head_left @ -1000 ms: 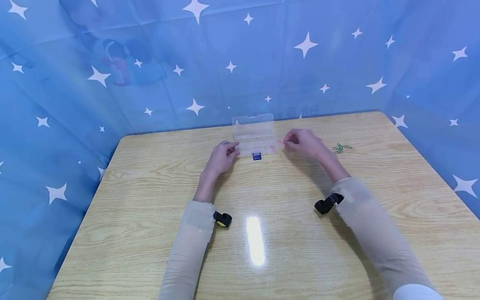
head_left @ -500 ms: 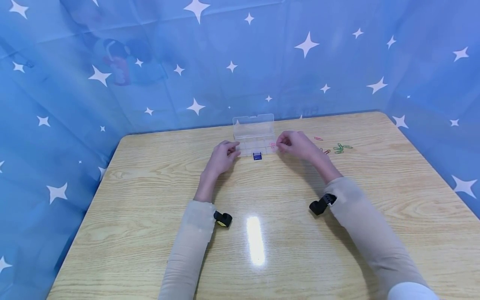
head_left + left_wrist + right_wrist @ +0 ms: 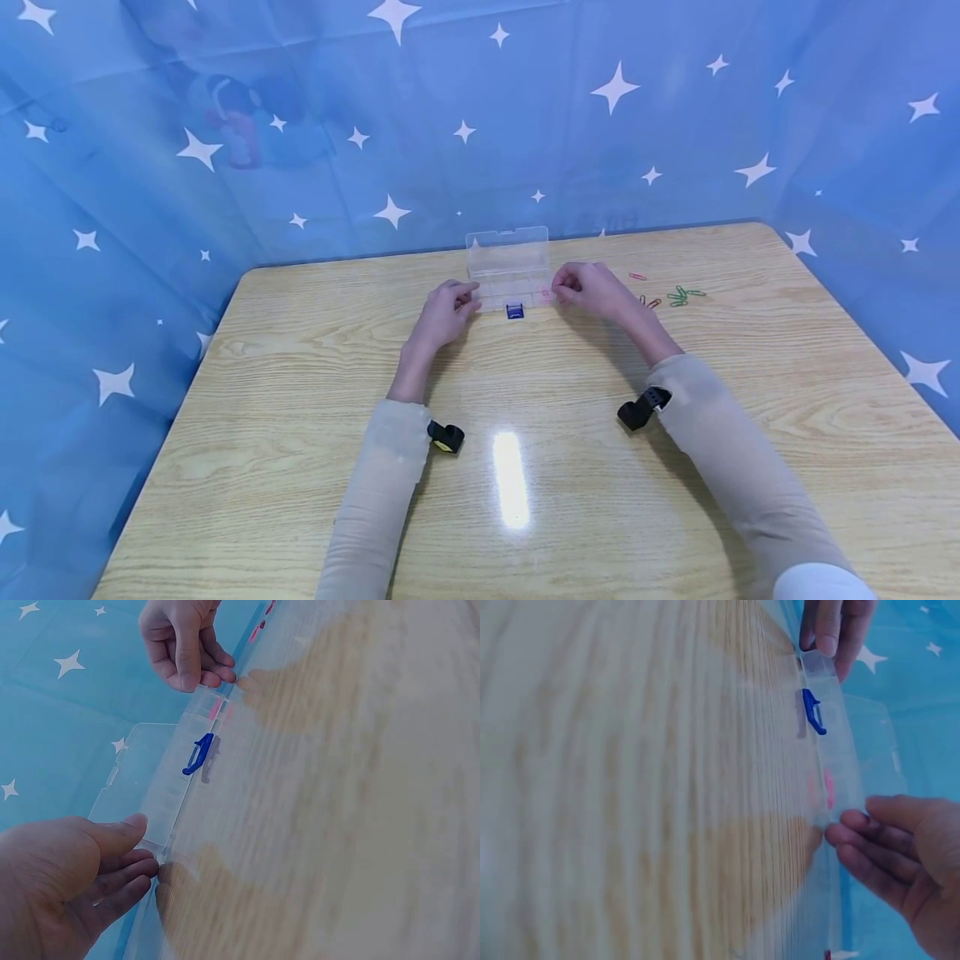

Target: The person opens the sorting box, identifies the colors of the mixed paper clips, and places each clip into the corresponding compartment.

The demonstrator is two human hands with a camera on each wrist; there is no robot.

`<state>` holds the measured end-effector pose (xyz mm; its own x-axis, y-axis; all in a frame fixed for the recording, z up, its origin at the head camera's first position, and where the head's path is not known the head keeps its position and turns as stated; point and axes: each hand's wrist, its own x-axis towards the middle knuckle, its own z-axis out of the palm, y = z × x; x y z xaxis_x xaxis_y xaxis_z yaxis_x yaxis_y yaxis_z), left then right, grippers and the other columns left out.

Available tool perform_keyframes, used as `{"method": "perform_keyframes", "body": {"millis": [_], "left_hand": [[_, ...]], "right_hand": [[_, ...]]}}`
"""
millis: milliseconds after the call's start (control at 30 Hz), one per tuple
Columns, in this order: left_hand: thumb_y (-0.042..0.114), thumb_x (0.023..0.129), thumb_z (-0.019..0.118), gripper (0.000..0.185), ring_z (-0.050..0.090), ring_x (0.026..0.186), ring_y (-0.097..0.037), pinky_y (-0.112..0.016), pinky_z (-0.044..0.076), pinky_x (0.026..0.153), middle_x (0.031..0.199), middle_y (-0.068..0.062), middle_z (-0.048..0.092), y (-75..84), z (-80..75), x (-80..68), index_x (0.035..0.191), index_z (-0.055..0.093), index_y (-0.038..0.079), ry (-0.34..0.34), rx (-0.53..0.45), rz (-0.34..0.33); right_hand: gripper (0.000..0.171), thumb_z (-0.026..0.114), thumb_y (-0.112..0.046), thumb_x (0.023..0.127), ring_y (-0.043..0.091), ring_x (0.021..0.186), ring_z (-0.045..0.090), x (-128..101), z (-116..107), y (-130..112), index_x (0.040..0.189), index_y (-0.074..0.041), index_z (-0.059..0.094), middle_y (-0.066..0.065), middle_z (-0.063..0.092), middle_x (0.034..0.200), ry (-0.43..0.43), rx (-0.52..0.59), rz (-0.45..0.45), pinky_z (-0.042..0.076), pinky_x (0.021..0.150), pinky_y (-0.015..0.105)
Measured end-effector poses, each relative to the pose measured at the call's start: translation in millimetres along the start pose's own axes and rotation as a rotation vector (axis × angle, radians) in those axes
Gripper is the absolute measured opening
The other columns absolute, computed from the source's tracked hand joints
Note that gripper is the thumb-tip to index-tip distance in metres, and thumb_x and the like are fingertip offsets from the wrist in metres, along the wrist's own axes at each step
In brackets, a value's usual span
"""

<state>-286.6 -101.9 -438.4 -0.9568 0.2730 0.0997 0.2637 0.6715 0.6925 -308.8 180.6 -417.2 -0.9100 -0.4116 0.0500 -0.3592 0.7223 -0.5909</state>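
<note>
Loose paper clips (image 3: 678, 297) beside the right hand (image 3: 592, 289) are too small to count.

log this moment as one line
left hand: steadies clear box | right hand: at box's right end | pink clips: inside | lid: open

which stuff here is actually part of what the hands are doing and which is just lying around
In hand:
clear compartment box, lid open, blue latch
left hand touching its left end
right hand at its right end
pink paper clip inside the box

Lying about:
green paper clips on the table
loose pink clip
star-print blue backdrop
</note>
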Motion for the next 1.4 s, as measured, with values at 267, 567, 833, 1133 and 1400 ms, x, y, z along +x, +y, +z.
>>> {"method": "perform_keyframes", "body": {"millis": [267, 567, 833, 1133, 1400], "left_hand": [[0.014, 0.102, 0.062, 0.040, 0.060, 0.110, -0.025, -0.035, 0.052, 0.095, 0.123, -0.014, 0.061, 0.5, -0.6, -0.4, 0.141, 0.058, 0.004, 0.001, 0.004, 0.002], [0.014, 0.102, 0.062, 0.040, 0.061, 0.111, -0.025, -0.035, 0.051, 0.096, 0.123, -0.014, 0.061, 1.9, -1.1, -0.8, 0.141, 0.058, 0.004, 0.006, 0.011, -0.005], [0.013, 0.102, 0.062, 0.040, 0.061, 0.111, -0.025, -0.035, 0.051, 0.097, 0.123, -0.014, 0.062, 1.5, -0.6, -1.2, 0.141, 0.058, 0.004, 0.006, 0.006, -0.007], [0.013, 0.102, 0.062, 0.040, 0.061, 0.110, -0.025, -0.035, 0.052, 0.096, 0.123, -0.014, 0.061, 1.2, -0.2, -1.0, 0.141, 0.058, 0.004, 0.006, 0.005, -0.007], [0.013, 0.102, 0.062, 0.040, 0.061, 0.109, -0.025, -0.035, 0.052, 0.094, 0.123, -0.015, 0.061, 1.2, -0.6, -0.5, 0.140, 0.059, 0.003, 0.002, 0.002, 0.001]], "right_hand": [[0.011, 0.061, -0.013, 0.102, 0.021, 0.079, 0.065, -2, -2, 2, 0.103, -0.003, 0.067, 0.008, 0.069, 0.088, 0.017, -0.004, 0.024, 0.052, 0.069, 0.035], [0.011, 0.062, -0.012, 0.100, 0.025, 0.086, 0.064, -8, -8, 10, 0.104, -0.003, 0.067, 0.011, 0.068, 0.095, 0.045, -0.021, 0.024, 0.053, 0.077, 0.041], [0.013, 0.063, -0.012, 0.100, 0.028, 0.092, 0.065, -13, -14, 23, 0.108, -0.001, 0.066, 0.014, 0.068, 0.099, 0.054, -0.037, 0.015, 0.054, 0.082, 0.045], [0.016, 0.063, -0.012, 0.100, 0.030, 0.093, 0.066, -20, -23, 35, 0.111, -0.001, 0.065, 0.016, 0.069, 0.104, 0.064, -0.041, 0.051, 0.055, 0.080, 0.045], [0.017, 0.063, -0.010, 0.100, 0.034, 0.092, 0.068, -27, -32, 47, 0.112, 0.002, 0.065, 0.019, 0.069, 0.103, 0.086, -0.039, 0.052, 0.057, 0.074, 0.044]]}}
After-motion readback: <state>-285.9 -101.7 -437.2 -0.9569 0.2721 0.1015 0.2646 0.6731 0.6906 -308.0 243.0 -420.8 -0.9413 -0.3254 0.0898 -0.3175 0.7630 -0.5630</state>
